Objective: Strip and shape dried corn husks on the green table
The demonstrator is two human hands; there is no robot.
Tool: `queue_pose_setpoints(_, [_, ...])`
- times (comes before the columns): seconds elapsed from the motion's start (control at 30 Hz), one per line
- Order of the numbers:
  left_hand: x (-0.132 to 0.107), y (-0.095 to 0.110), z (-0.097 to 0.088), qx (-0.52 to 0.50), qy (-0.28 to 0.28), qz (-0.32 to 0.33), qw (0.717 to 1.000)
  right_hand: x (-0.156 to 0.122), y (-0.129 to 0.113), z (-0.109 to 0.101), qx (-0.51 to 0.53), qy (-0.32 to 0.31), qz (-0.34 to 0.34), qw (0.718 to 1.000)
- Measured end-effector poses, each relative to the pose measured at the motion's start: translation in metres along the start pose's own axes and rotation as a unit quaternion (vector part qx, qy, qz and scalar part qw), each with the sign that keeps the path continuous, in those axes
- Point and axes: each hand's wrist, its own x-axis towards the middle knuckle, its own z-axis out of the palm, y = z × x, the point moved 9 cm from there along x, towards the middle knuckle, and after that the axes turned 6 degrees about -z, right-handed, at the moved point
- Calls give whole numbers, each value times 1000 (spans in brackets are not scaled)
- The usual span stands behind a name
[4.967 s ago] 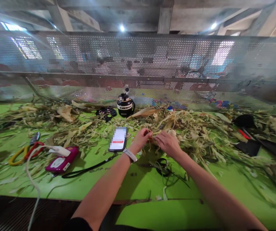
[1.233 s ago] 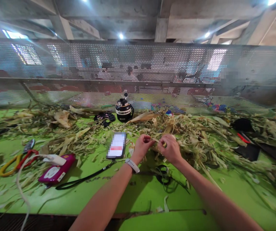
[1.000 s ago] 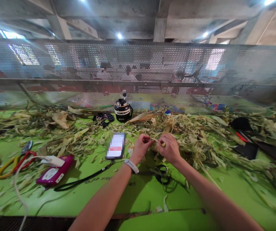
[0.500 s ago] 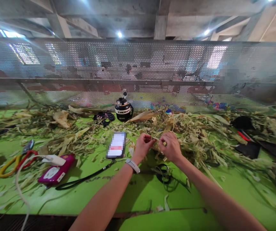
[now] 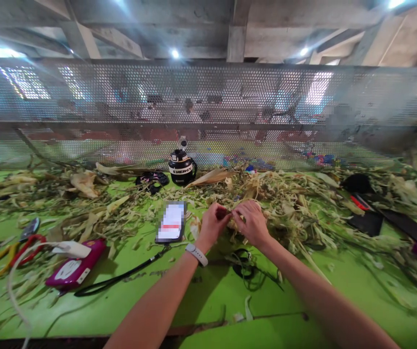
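Note:
My left hand (image 5: pixel 214 224) and my right hand (image 5: pixel 251 223) meet over the near side of a husk pile, fingertips pinched and almost touching. Whatever lies between the fingertips is too small to make out. Dry, shredded corn husks (image 5: pixel 288 206) spread behind and to the right of my hands. A phone (image 5: pixel 172 222) with a lit screen lies just left of my left hand, its black strap (image 5: pixel 121 277) trailing toward me. Below my right hand, a black ring-shaped object (image 5: pixel 243 265) lies on the green table (image 5: pixel 208 295), tangled with green strips.
Scissors (image 5: pixel 14 254) with red and yellow handles and a purple power bank (image 5: pixel 77 266) with a white cable are at left. A black ENERGY mug (image 5: pixel 181 169) stands behind, before a perforated metal screen (image 5: pixel 208 106). Dark flat pieces (image 5: pixel 366 222) lie at right.
My fingertips have drawn closer together; the right hand's fingers have come down toward the left hand. The whole view has shifted slightly, so things on the table appear farther left.

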Motion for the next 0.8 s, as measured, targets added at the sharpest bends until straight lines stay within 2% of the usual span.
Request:
queue_pose_setpoints(0.13, [-1, 6, 2, 16, -18, 22, 999, 0, 12, 2, 65, -1, 52, 997])
queue_pose_setpoints(0.27, [0, 2, 6, -5, -43, 16, 999, -4, 29, 8, 162, 4, 161, 973])
queue_pose_setpoints(0.33, [2, -3, 8, -36, -51, -3, 998, -6, 30, 12, 194, 0, 185, 963])
queue_pose_setpoints(0.47, [4, -13, 10, -69, -60, -48, 995, -6, 27, 12, 189, 4, 174, 967])
queue_pose_setpoints(0.57, [4, -11, 13, -64, -75, -48, 994, -5, 25, 8, 156, 11, 155, 976])
queue_pose_setpoints(0.67, [2, -2, 14, -47, -85, -14, 995, -5, 29, 9, 152, 5, 165, 974])
queue_pose_setpoints(0.8, [1, 10, 11, 20, -76, 55, 995, -5, 34, 17, 180, -41, 183, 966])
